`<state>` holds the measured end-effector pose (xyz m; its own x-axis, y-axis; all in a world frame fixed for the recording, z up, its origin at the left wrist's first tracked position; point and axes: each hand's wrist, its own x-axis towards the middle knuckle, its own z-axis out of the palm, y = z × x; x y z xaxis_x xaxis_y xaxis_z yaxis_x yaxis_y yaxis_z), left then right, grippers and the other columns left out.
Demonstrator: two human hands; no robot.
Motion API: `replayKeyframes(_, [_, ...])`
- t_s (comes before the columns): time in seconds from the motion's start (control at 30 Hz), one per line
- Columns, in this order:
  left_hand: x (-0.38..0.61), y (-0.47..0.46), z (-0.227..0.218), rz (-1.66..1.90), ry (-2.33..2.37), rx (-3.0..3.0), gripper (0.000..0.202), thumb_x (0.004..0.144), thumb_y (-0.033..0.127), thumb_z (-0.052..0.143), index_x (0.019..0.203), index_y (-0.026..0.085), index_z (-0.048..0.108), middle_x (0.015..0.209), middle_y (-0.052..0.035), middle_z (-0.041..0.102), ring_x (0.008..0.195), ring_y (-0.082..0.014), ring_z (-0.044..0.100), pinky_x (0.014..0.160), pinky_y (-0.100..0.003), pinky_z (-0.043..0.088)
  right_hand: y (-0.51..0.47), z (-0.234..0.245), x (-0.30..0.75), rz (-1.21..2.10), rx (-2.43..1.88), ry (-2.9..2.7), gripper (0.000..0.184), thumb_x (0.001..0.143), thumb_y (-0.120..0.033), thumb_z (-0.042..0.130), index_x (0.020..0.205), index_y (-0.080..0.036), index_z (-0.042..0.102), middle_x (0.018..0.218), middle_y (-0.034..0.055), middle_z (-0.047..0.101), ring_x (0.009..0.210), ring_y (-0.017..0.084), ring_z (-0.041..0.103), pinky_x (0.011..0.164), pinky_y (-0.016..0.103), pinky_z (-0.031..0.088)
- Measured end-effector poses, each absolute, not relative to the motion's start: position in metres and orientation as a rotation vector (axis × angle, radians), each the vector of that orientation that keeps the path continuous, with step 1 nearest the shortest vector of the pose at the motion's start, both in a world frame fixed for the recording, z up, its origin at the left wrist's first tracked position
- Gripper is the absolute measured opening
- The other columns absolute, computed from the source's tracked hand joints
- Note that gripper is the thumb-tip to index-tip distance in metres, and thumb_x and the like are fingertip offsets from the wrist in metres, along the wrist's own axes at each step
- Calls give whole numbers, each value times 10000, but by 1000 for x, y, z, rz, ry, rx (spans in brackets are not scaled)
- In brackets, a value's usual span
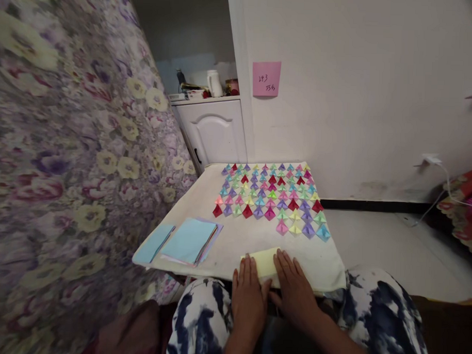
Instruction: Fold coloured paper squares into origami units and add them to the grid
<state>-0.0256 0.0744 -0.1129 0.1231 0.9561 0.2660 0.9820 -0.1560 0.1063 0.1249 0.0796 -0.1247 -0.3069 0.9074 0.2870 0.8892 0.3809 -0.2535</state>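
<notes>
My left hand (249, 297) and my right hand (295, 288) lie side by side at the near edge of a small cloth-covered table (326, 263). Their fingers are stretched flat onto a pale yellow sheet of paper (264, 261), pressing it against the cloth. Farther back on the table, several small folded paper shapes (270, 196) in red, pink, purple, green and blue sit in neat rows. A stack of light blue sheets (189, 241) rests to the left of my hands, with a single blue sheet (153, 245) beside it.
A floral fabric surface (66, 155) rises steeply along the left. A white cabinet (214, 132) with a jug and jars stands behind the table. A pink sticky note (266, 79) is on the white wall. My knees in patterned trousers (374, 311) sit below the table edge.
</notes>
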Motion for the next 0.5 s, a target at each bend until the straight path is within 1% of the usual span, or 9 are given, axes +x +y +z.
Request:
replayKeyframes(0.07, [-33, 73, -114, -392, -2011, -2208, 555, 867, 374, 363, 1330, 68, 366, 1407, -171, 350, 1303, -261, 300, 1040, -465, 276, 79, -125, 125, 87, -1552, -2268, 768, 731, -375, 546, 1375, -52, 279, 1456, 175, 226, 1343, 306, 158, 1067, 496, 195])
replayKeyframes(0.13, [-28, 72, -112, -386, -2041, -2166, 551, 861, 366, 370, 1318, 59, 385, 1397, -182, 363, 1298, -278, 306, 1031, -483, 278, 80, -127, 125, 88, -1562, -2270, 782, 723, -375, 554, 1377, -51, 274, 1459, 175, 218, 1343, 308, 157, 1068, 491, 193])
replayKeyframes(0.2, [-14, 73, -107, -399, -2005, -2216, 546, 856, 345, 379, 1329, 70, 375, 1413, -169, 340, 1313, -280, 274, 1039, -478, 267, 81, -128, 125, 72, -1590, -2272, 711, 747, -288, 515, 1379, -66, 277, 1459, 161, 226, 1345, 292, 160, 1069, 482, 193])
replayKeyframes(0.27, [2, 74, -103, -414, -1872, -2399, 561, 856, 377, 381, 1354, 122, 344, 1439, -118, 308, 1326, -256, 249, 1055, -441, 258, 82, -128, 124, 58, -1611, -2281, 634, 771, -185, 444, 1381, -110, 290, 1457, 127, 252, 1345, 260, 181, 1069, 467, 200])
replayKeyframes(0.33, [10, 77, -102, -420, -1812, -2498, 557, 864, 405, 361, 1357, 148, 343, 1422, -102, 348, 1314, -247, 279, 1049, -429, 271, 82, -127, 124, 52, -1623, -2285, 612, 777, -128, 397, 1381, -139, 297, 1453, 101, 273, 1345, 237, 189, 1072, 454, 197])
replayKeyframes(0.37, [10, 78, -102, -419, -1818, -2500, 544, 872, 409, 343, 1353, 154, 352, 1412, -104, 367, 1307, -245, 296, 1045, -433, 274, 82, -126, 124, 52, -1624, -2285, 613, 776, -127, 394, 1381, -136, 295, 1454, 98, 273, 1348, 233, 180, 1076, 450, 188])
replayKeyframes(0.43, [-1, 79, -107, -432, -1862, -2447, 525, 876, 394, 342, 1332, 136, 386, 1412, -117, 364, 1301, -246, 307, 1042, -436, 274, 81, -125, 124, 69, -1618, -2283, 634, 772, -177, 429, 1384, -99, 280, 1460, 118, 248, 1355, 245, 143, 1083, 452, 164])
replayKeyframes(0.5, [-18, 79, -113, -452, -1916, -2360, 513, 873, 340, 362, 1334, 117, 371, 1414, -128, 358, 1300, -249, 307, 1039, -451, 266, 81, -124, 125, 115, -1610, -2282, 707, 753, -279, 500, 1386, -72, 262, 1468, 142, 213, 1358, 267, 111, 1085, 464, 147])
